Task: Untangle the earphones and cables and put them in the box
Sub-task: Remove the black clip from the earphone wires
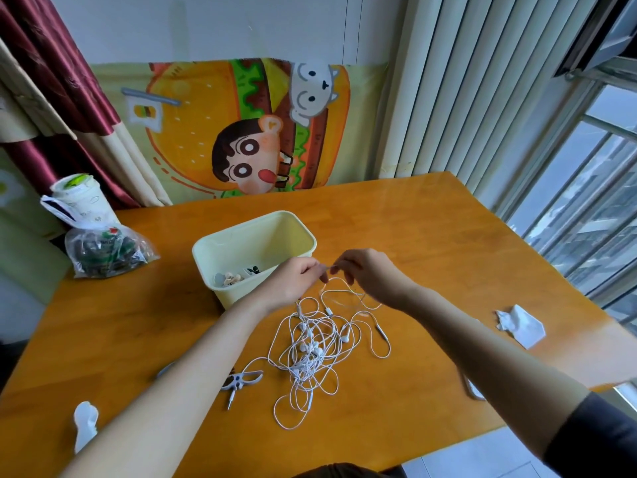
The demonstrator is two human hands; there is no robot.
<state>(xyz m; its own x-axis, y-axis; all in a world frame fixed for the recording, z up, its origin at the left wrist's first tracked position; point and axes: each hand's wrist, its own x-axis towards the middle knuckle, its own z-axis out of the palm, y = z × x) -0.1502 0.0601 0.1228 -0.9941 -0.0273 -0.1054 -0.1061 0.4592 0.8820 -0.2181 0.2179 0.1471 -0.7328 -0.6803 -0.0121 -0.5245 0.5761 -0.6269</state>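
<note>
Mid-untangling: I have the left hand (296, 279) and the right hand (370, 274) up side by side just in front of the pale yellow box (241, 232). Each grip is pinched on the same white strand (331, 269), thumb and fingertips closed on it, with only a short run of cable between them. The strand drops to the earphone tangle (310, 350), a loose knotted heap on the tabletop (448, 243), just short of the box; none of this heap is in the box yet. Both forearms reach in from the near edge and converge, wrists lifted off the wood. By my reading, the sorting is at an early stage. The next move calls for drawing this one strand out slowly, following it through the loops rather than tugging, lest the knot tighten. A separate clip (241, 381) lies left of the heap.
</note>
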